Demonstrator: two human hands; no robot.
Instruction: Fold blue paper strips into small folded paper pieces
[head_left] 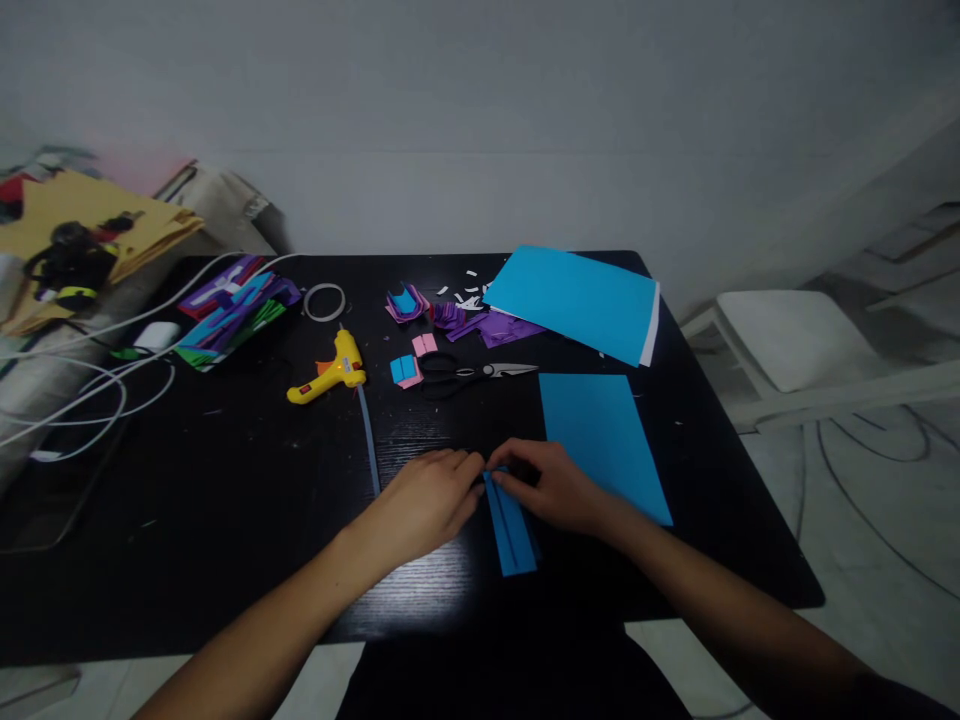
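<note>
Over black wood-grain table (247, 560), left hand (431, 495) palm-down, fingers together; right hand (551, 485) arched, thumb and fingertips pinching creased blue paper strip (511, 525)

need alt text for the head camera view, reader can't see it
Two bare hands, left and right, work at the top end of a folded blue paper strip on a black table. Beyond lie scissors, a yellow glue gun and blue sheets.
</note>
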